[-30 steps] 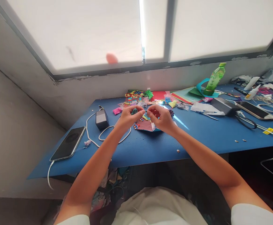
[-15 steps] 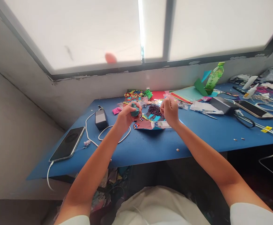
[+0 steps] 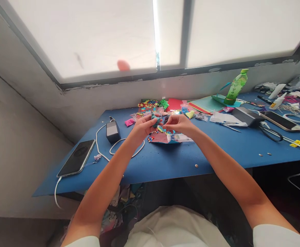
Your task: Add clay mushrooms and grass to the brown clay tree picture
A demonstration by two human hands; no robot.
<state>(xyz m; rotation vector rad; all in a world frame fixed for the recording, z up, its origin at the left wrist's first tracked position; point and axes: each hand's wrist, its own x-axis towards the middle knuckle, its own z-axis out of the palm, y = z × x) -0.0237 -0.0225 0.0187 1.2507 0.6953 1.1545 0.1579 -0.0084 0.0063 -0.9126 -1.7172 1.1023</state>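
Your left hand [image 3: 142, 127] curls round a teal lump [image 3: 155, 120]; your right hand [image 3: 180, 124] pinches just beside it, contents unclear, above the decorated board [image 3: 159, 138], right of a grey-black box [image 3: 112, 132].

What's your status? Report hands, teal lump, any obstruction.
Left hand gripping teal lump. Right hand pinched beside it, contents unclear. Brown craft sheet below, partly hidden by hands.
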